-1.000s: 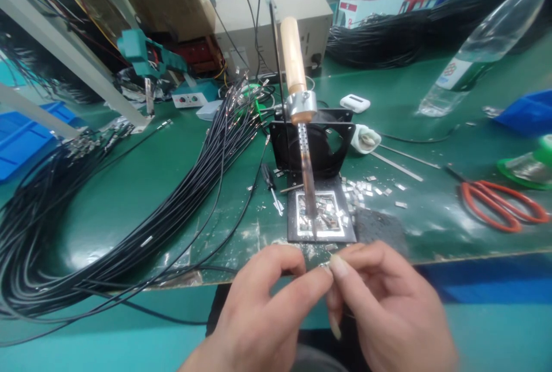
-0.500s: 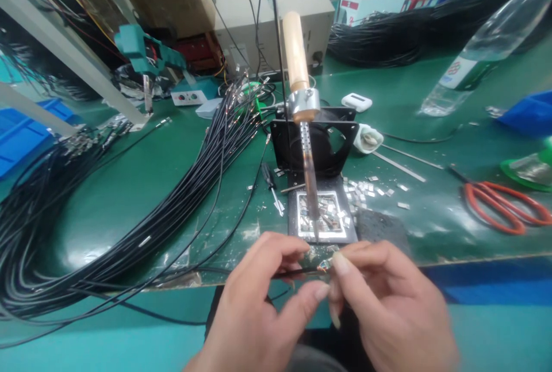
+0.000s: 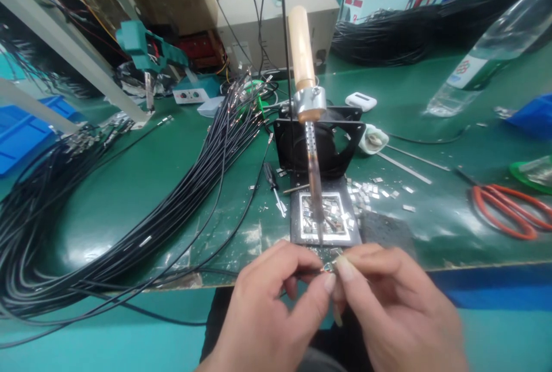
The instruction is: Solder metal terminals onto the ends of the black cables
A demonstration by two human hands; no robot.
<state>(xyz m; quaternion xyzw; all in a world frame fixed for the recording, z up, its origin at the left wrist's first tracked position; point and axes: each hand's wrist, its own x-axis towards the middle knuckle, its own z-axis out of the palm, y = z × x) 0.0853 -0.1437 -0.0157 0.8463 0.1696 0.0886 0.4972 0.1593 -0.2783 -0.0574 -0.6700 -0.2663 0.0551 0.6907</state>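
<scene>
My left hand (image 3: 271,303) is closed on a black cable (image 3: 218,272), thumb and fingers near its stripped end. Thin coloured wires (image 3: 328,267) fan out from that end between my two hands. There my right hand (image 3: 397,297) pinches with thumb and forefinger; the small part in its fingertips is mostly hidden. Just beyond the fingers, a soldering iron (image 3: 315,182) with a wooden handle (image 3: 299,44) is clamped tip down. Below its tip lies a white-rimmed square tray (image 3: 305,237) of small metal pieces.
A thick bundle of black cables (image 3: 172,211) sweeps across the left. Behind the iron stands a black fan frame (image 3: 284,150). Loose metal connectors (image 3: 366,191), a screwdriver (image 3: 271,176), orange-handled scissors (image 3: 478,199) and a plastic bottle (image 3: 466,79) lie on the green bench (image 3: 401,125).
My left thumb and fingers have slid right along the cable, closer to the coloured wires and my right fingertips. The whole view has shifted slightly.
</scene>
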